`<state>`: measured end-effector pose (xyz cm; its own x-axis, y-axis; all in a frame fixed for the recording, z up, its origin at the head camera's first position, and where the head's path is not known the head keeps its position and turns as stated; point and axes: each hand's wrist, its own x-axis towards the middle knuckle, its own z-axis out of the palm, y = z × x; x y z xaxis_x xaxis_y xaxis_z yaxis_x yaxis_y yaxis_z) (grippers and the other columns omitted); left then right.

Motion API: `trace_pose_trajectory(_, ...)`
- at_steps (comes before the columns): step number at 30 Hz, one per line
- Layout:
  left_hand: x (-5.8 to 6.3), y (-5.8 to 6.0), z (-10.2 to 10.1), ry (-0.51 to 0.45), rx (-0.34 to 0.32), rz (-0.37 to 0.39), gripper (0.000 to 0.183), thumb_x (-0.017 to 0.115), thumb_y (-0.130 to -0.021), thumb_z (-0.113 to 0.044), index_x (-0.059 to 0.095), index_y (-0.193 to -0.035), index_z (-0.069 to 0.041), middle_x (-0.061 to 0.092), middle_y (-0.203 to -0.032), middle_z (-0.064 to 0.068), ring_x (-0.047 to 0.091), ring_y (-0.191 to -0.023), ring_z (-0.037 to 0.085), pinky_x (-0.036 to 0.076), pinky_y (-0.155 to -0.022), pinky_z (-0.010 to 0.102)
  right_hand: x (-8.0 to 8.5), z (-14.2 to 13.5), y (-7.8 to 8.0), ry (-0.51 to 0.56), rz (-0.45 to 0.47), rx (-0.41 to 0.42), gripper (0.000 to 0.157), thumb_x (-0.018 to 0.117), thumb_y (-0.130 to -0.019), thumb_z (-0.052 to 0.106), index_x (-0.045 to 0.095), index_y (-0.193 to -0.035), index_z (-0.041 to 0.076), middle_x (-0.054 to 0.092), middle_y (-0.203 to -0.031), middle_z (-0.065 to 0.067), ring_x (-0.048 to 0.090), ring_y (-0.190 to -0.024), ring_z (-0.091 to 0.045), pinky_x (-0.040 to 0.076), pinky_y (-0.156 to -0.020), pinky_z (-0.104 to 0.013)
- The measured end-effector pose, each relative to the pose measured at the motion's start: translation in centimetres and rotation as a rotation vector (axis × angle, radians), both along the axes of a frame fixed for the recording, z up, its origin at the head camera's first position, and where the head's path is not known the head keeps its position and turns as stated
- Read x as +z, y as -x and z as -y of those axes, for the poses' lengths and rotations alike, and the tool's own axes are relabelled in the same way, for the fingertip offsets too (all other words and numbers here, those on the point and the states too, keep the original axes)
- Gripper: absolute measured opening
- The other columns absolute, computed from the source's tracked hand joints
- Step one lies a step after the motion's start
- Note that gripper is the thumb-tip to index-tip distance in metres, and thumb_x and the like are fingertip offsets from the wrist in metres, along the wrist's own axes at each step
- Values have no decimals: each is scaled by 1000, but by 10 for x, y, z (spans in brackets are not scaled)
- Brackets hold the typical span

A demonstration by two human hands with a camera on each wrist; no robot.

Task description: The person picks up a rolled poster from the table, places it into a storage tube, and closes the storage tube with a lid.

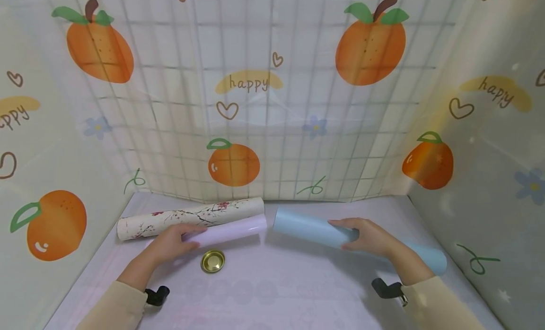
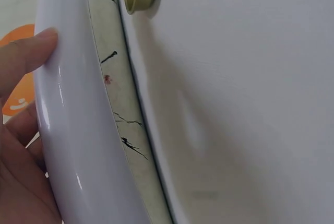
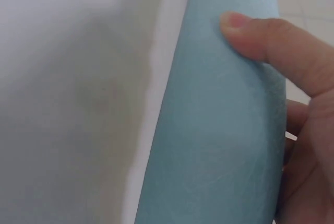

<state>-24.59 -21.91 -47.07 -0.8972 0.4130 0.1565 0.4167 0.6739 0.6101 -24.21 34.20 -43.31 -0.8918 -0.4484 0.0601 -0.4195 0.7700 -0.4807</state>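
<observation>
Blue roll [image 1: 315,229] in right hand [image 1: 371,238], ends visible only from head

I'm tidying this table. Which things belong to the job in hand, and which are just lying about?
Seemingly in the job:
lilac roll, held in the left hand
light blue roll, held in the right hand

Seemingly just lying about:
flowered roll, behind the lilac one
small gold dish, not held
</observation>
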Motion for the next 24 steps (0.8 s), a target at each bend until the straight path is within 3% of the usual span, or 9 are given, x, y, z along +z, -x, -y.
trace_pose_trajectory(6, 2, 1, -1, -19, -19, -36, 44, 78, -88, -20, 68, -131, -26, 65, -133, 2, 57, -127, 30, 44, -106, 51, 0, 4, -3, 14, -11, 22, 69, 87, -78, 29, 59, -142, 25, 61, -138, -8, 54, -127, -36, 44, -102, -58)
trace_pose_trajectory(15, 4, 1, -5, -77, -29, -18, 44, 78, -88, -18, 69, -130, -24, 66, -130, 1, 58, -125, 27, 46, -105, 49, -2, 6, -4, 0, -24, 22, 70, 87, -77, 31, 59, -142, 26, 61, -138, -6, 56, -127, -34, 45, -102, -55)
trace_pose_trajectory(24, 3, 1, -12, -68, -23, 12, 44, 79, -87, -20, 69, -129, -27, 67, -129, 0, 58, -124, 26, 46, -104, 50, 1, 10, -8, 33, 2, 20, 70, 87, -78, 34, 58, -142, 30, 59, -140, -1, 54, -130, -31, 45, -103, -54)
